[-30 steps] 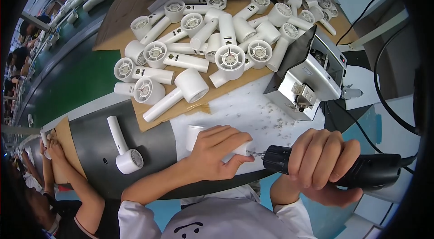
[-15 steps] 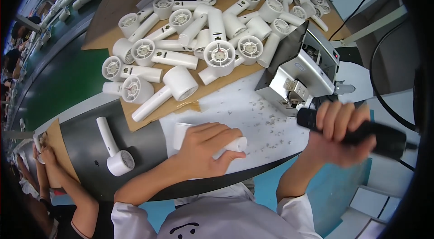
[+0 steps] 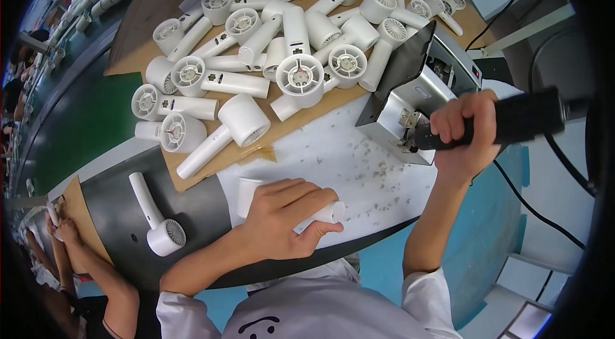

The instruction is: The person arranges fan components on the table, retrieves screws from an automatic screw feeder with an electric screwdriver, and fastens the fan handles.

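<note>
My left hand (image 3: 285, 218) is wrapped round a white handheld fan (image 3: 247, 195), which lies sideways on the white sheet. The fan's head shows left of my fingers and its handle end pokes out on the right; the middle is hidden. In my right hand (image 3: 471, 134) is a black electric screwdriver (image 3: 529, 115), held nearly level. Its front end points left, at the metal nozzle block of a silver screw feeder (image 3: 430, 95); whether the bit touches a screw cannot be made out. On the dark mat to the left lies another white fan (image 3: 168, 236).
Many white fans (image 3: 301, 76) are heaped on brown cardboard (image 3: 131, 38) ahead. Tiny metal bits (image 3: 378, 169) litter the white sheet (image 3: 320, 147) beside the feeder. A black cable (image 3: 538, 214) hangs at right. Another person's hands (image 3: 61, 230) work at far left.
My right hand has raised the electric screwdriver and brought its front end to the screw feeder's nozzle. My left hand keeps the same hold on its fan. The whole view has shifted slightly.
</note>
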`<state>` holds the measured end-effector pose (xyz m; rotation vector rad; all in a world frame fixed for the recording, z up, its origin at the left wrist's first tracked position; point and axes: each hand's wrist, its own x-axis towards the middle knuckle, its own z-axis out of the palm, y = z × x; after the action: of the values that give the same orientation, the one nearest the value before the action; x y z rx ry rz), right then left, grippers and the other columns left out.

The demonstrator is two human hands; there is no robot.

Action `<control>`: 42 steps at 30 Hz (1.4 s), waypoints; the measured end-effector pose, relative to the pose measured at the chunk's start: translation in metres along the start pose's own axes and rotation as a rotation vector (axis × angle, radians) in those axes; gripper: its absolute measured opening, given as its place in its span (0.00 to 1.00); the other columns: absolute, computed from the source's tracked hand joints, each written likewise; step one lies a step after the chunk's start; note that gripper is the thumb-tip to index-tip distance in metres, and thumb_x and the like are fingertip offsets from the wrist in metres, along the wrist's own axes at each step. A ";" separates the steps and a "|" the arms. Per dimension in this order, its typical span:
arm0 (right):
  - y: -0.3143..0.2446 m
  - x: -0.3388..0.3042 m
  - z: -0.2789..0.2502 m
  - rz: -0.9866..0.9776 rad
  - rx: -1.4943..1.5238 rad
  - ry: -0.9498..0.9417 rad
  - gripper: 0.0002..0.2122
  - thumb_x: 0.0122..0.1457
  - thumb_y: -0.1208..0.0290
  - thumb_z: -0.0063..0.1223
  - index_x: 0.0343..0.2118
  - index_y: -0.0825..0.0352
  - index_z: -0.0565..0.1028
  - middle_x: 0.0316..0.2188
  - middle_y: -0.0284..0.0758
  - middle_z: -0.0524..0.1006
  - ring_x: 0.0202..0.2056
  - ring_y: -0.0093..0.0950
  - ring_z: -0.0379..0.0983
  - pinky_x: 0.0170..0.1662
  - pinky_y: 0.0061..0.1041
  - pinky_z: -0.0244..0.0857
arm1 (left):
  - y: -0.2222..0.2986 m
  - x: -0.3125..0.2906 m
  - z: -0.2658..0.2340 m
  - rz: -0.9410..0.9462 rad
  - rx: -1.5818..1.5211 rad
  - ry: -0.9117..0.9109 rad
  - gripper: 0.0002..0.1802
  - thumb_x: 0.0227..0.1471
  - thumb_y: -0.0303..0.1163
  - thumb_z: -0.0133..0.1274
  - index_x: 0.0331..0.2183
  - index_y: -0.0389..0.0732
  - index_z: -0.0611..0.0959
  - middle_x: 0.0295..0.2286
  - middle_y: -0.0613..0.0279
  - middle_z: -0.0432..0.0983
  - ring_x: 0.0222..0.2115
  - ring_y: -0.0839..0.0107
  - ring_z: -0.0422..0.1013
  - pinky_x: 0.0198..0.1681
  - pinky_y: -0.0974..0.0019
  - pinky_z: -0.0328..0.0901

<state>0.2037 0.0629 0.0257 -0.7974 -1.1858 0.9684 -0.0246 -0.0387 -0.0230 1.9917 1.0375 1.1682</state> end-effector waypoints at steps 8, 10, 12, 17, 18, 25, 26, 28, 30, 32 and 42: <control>-0.023 -0.036 -0.005 0.117 0.767 -0.270 0.18 0.63 0.50 0.41 0.27 0.63 0.62 0.14 0.27 0.63 0.13 0.19 0.57 0.21 0.23 0.58 | 0.000 0.002 -0.001 -0.013 -0.018 0.091 0.15 0.36 0.29 0.65 0.30 0.34 0.81 0.21 0.56 0.75 0.19 0.62 0.71 0.23 0.69 0.65; -0.042 -0.058 0.015 0.000 0.777 -0.163 0.17 0.54 0.55 0.56 0.23 0.62 0.62 0.12 0.29 0.68 0.12 0.18 0.65 0.19 0.21 0.64 | 0.001 0.001 0.001 0.000 -0.024 0.078 0.16 0.35 0.29 0.65 0.30 0.34 0.81 0.21 0.57 0.75 0.19 0.63 0.71 0.23 0.69 0.65; -0.047 -0.068 0.032 -0.085 0.753 -0.094 0.18 0.53 0.55 0.57 0.22 0.61 0.62 0.11 0.29 0.68 0.11 0.17 0.64 0.16 0.18 0.63 | 0.001 0.001 0.002 0.015 -0.032 0.077 0.15 0.36 0.29 0.65 0.30 0.34 0.81 0.22 0.57 0.75 0.19 0.63 0.72 0.24 0.69 0.66; -0.032 -0.071 0.037 -0.081 0.728 -0.122 0.19 0.54 0.53 0.57 0.23 0.61 0.62 0.12 0.29 0.68 0.12 0.19 0.65 0.17 0.21 0.64 | 0.002 -0.002 0.000 0.011 -0.009 0.098 0.15 0.37 0.29 0.64 0.31 0.34 0.81 0.22 0.56 0.75 0.20 0.62 0.72 0.24 0.68 0.67; -0.031 -0.073 0.036 -0.082 0.704 -0.131 0.20 0.55 0.51 0.57 0.24 0.61 0.62 0.12 0.29 0.68 0.12 0.20 0.65 0.18 0.22 0.64 | 0.003 -0.003 0.001 0.004 -0.026 0.106 0.15 0.37 0.29 0.64 0.31 0.34 0.81 0.22 0.56 0.75 0.20 0.62 0.72 0.24 0.68 0.67; -0.037 -0.073 0.034 -0.109 0.706 -0.136 0.19 0.53 0.54 0.59 0.23 0.61 0.62 0.13 0.29 0.68 0.12 0.19 0.65 0.18 0.20 0.63 | 0.001 -0.003 0.002 0.050 -0.046 0.092 0.19 0.35 0.29 0.66 0.33 0.34 0.79 0.22 0.55 0.73 0.19 0.60 0.69 0.23 0.66 0.66; -0.037 -0.073 0.034 -0.089 0.694 -0.143 0.17 0.51 0.56 0.58 0.23 0.60 0.62 0.13 0.28 0.69 0.12 0.18 0.66 0.19 0.19 0.63 | 0.001 -0.003 0.002 0.048 -0.038 0.087 0.19 0.36 0.29 0.66 0.33 0.34 0.79 0.22 0.55 0.73 0.19 0.60 0.69 0.23 0.66 0.65; -0.035 -0.073 0.037 -0.080 0.691 -0.149 0.17 0.51 0.55 0.58 0.23 0.60 0.62 0.13 0.28 0.69 0.12 0.18 0.66 0.19 0.19 0.63 | 0.002 -0.003 0.002 0.046 -0.029 0.084 0.18 0.36 0.29 0.66 0.32 0.33 0.79 0.22 0.55 0.73 0.19 0.60 0.69 0.23 0.66 0.65; -0.032 -0.073 0.039 -0.068 0.687 -0.154 0.18 0.51 0.55 0.58 0.23 0.60 0.62 0.13 0.28 0.69 0.12 0.18 0.66 0.19 0.19 0.63 | 0.003 -0.005 0.002 0.024 -0.037 0.073 0.18 0.36 0.29 0.65 0.32 0.33 0.79 0.22 0.55 0.72 0.19 0.60 0.69 0.22 0.66 0.65; -0.030 -0.073 0.040 -0.084 0.715 -0.179 0.17 0.52 0.56 0.58 0.23 0.60 0.62 0.13 0.28 0.69 0.13 0.17 0.66 0.20 0.19 0.63 | 0.005 -0.003 0.002 0.015 -0.041 0.083 0.18 0.36 0.29 0.65 0.32 0.33 0.79 0.22 0.55 0.72 0.19 0.60 0.68 0.22 0.66 0.65; -0.017 -0.073 0.037 -0.131 0.717 -0.268 0.17 0.53 0.56 0.58 0.23 0.60 0.63 0.13 0.27 0.69 0.13 0.16 0.66 0.20 0.17 0.65 | 0.004 -0.006 0.006 -0.016 0.018 0.036 0.15 0.36 0.27 0.64 0.31 0.34 0.79 0.22 0.56 0.74 0.20 0.59 0.70 0.24 0.66 0.66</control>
<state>0.1642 -0.0106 0.0206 -0.0196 -0.9901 1.3036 -0.0200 -0.0470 -0.0247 1.9795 1.0836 1.1936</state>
